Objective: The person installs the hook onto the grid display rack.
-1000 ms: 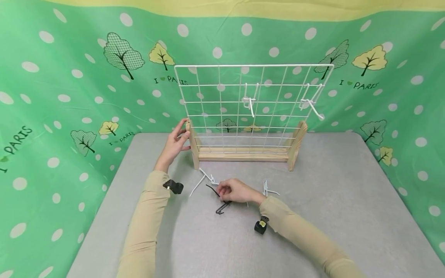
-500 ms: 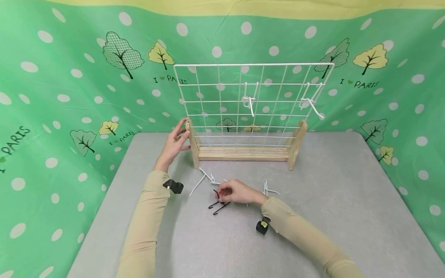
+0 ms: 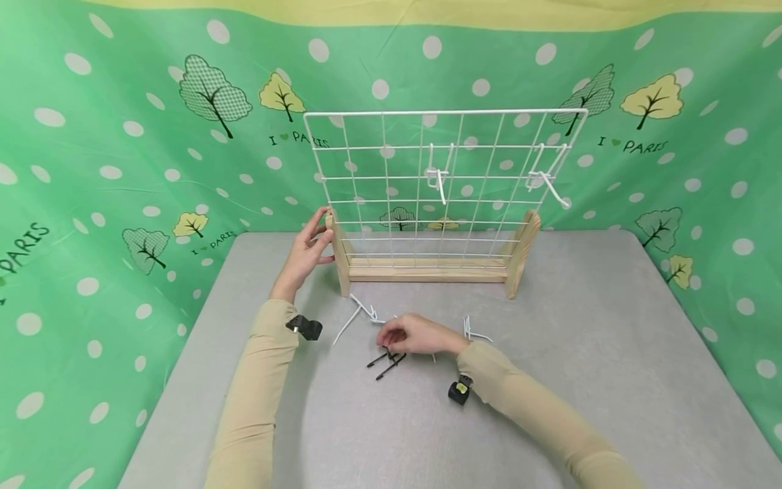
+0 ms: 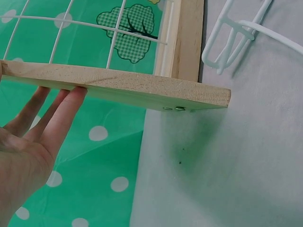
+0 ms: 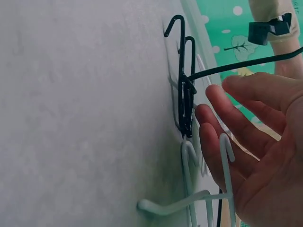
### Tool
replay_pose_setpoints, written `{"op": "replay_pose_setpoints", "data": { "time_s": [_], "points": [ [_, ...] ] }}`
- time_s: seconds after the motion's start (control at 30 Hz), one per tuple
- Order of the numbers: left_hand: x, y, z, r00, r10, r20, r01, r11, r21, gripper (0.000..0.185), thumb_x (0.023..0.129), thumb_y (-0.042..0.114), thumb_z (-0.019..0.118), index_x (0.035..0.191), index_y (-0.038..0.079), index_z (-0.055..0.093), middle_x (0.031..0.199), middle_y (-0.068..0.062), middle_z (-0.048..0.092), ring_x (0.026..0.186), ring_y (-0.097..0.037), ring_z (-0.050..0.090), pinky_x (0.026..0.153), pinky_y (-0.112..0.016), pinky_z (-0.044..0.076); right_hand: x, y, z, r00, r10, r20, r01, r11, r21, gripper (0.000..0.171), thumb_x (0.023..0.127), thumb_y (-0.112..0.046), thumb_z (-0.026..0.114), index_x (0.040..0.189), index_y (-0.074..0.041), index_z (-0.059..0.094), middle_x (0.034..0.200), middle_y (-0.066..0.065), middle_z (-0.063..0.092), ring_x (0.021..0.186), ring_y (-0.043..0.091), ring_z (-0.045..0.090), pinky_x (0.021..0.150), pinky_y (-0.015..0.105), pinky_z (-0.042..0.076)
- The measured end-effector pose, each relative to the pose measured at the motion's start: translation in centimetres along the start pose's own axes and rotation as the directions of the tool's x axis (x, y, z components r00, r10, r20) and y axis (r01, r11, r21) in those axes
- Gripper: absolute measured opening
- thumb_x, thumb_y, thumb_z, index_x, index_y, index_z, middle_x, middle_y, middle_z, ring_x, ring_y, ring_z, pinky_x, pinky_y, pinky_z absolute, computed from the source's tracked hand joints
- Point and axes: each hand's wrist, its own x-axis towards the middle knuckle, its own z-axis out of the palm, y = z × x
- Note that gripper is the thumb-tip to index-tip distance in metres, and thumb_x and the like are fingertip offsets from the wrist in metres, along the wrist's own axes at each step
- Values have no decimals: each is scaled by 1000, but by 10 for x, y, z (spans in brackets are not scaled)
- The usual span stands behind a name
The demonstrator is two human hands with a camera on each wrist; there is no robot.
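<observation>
On the desk, in front of the stand, the blk hook lies just off the R hand, twd near L; R is the nearer of 2 hands. Hook's long axis runs far R to near L, prong rising beside the fingers. R fingers parted, none curled round it; contact unclear. L hand rests against stand's L side.

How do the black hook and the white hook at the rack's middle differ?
The black hook is down by the table, near the right hand; the white hook hangs on the rack, no hand touching it. The black hook is dark, the white hook pale. Both are bent wire.
</observation>
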Motion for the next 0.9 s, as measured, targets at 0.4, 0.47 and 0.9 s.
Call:
{"op": "replay_pose_setpoints", "data": {
  "time_s": [0.4, 0.47, 0.9],
  "points": [
    [-13, 27, 7, 1000, 5, 17, -6, 1000, 28, 57, 104, 13, 45, 154, 10, 19, 146, -30, 32, 128, -49, 38, 87, -62, 48, 9, 3, 7, 999, -39, 35, 44, 985, -167, 27, 78, 8, 65, 103, -1, 71, 86, -2, 66, 82, 9, 60, 76, 18, 51],
    [-13, 27, 7, 1000, 6, 17, -7, 1000, 26, 57, 104, 14, 46, 154, 11, 20, 146, -30, 32, 128, -48, 38, 87, -62, 49, 9, 2, 8, 998, -42, 37, 48, 979, -198, 26, 78, 8, 65, 102, -2, 72, 83, -4, 65, 79, 6, 58, 74, 17, 50],
    [0, -3, 0, 1000, 25, 0, -25, 1000, 16, 57, 103, 22, 48, 155, 22, 23, 146, -25, 35, 128, -46, 40, 84, -59, 52, 6, 0, -2, 997, -34, 76, 44, 989, -144, 12, 88, 6, 61, 95, 1, 69, 84, -2, 63, 77, 1, 53, 73, 18, 52]
  ]
}}
